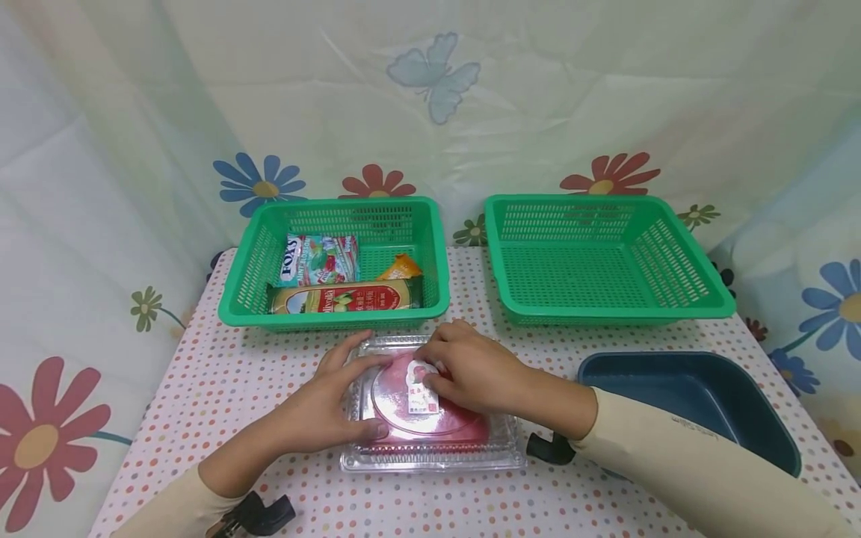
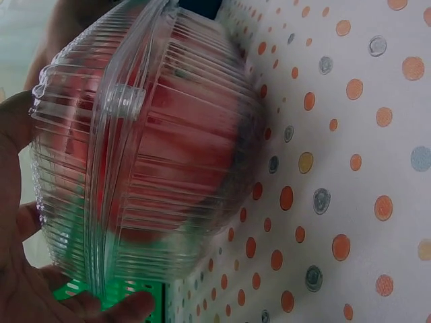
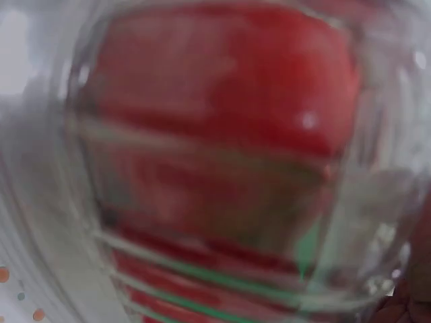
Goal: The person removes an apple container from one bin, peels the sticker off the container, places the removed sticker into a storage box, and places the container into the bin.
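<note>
Pale curtain, printed with flowers and one butterfly, backs a table covered in a dotted cloth. Along its far side stand a left green basket, holding three packets, and a right green basket. One clear plastic container lies in front of them, red contents showing through. The left hand spreads extended fingers around the container's left edge; the right hand bends its fingers over the single white label on top (whether they pinch it, I cannot tell), hiding part of it. A right sleeve blocks some of one dark blue basin. "FOX'S" reads on a bag, "Olivoilà" on a long pack; an orange packet sits behind that.
</note>
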The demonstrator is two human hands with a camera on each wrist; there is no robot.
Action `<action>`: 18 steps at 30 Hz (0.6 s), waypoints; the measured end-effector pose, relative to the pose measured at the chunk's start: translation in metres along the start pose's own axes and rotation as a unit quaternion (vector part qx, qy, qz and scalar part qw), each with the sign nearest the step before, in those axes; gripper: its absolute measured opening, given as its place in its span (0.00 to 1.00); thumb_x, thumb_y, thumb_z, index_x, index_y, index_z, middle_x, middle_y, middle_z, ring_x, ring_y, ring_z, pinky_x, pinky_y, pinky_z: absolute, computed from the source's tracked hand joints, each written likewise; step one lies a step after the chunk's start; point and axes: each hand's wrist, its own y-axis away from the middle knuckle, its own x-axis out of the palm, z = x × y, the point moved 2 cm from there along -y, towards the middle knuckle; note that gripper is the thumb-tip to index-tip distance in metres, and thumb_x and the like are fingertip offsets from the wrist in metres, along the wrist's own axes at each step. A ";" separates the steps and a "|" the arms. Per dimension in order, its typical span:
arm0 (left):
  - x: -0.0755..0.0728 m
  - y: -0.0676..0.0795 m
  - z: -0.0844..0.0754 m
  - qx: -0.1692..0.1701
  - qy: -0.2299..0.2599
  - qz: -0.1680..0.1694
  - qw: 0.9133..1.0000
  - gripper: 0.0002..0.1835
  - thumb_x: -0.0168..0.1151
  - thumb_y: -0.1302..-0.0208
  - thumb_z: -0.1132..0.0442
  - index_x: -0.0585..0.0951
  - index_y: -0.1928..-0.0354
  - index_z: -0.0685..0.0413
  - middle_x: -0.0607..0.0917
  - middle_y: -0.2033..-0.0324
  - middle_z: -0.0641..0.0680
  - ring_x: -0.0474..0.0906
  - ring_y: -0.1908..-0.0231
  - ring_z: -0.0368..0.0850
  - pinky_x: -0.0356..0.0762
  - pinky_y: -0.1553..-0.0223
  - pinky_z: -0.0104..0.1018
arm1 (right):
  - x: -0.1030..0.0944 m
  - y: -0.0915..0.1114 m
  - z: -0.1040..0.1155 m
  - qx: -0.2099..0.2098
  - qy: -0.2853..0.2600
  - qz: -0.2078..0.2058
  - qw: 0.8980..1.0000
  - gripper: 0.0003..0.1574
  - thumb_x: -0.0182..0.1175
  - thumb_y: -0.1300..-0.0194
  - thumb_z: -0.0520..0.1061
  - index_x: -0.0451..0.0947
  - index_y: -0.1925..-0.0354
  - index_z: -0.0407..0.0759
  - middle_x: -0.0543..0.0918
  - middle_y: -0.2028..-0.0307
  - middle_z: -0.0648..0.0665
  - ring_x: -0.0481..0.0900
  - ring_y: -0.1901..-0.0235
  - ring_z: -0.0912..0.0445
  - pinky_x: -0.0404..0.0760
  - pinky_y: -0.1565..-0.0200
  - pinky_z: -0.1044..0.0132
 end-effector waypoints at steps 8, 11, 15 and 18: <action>0.001 0.001 0.002 0.000 0.003 -0.002 1.000 0.47 0.77 0.52 0.35 0.68 0.28 0.19 0.46 0.20 0.40 0.47 0.23 0.58 0.71 0.40 0.68 | 0.003 -0.005 0.001 0.006 0.000 0.001 1.000 0.14 0.70 0.35 0.47 0.86 0.52 0.46 0.82 0.59 0.51 0.76 0.53 0.54 0.80 0.53 0.60; 0.001 0.001 0.003 0.000 0.006 -0.003 1.000 0.48 0.77 0.53 0.35 0.66 0.27 0.19 0.45 0.20 0.40 0.46 0.23 0.58 0.70 0.40 0.69 | 0.004 -0.008 0.002 0.015 -0.001 0.005 1.000 0.11 0.69 0.34 0.47 0.85 0.54 0.46 0.82 0.59 0.51 0.76 0.52 0.54 0.80 0.50 0.59; 0.001 0.001 0.005 0.015 0.016 -0.011 1.000 0.50 0.78 0.53 0.37 0.65 0.26 0.24 0.47 0.20 0.44 0.46 0.23 0.59 0.70 0.40 0.70 | 0.004 -0.013 0.003 0.024 -0.004 0.000 1.000 0.07 0.70 0.34 0.46 0.84 0.59 0.46 0.82 0.63 0.53 0.77 0.55 0.54 0.80 0.50 0.59; 0.002 0.002 0.008 0.028 0.019 -0.016 0.999 0.51 0.79 0.53 0.38 0.65 0.25 0.28 0.47 0.20 0.45 0.46 0.22 0.59 0.69 0.39 0.69 | 0.004 -0.015 0.003 0.029 -0.003 -0.005 1.000 0.05 0.70 0.34 0.45 0.84 0.64 0.46 0.80 0.67 0.54 0.78 0.57 0.54 0.80 0.51 0.58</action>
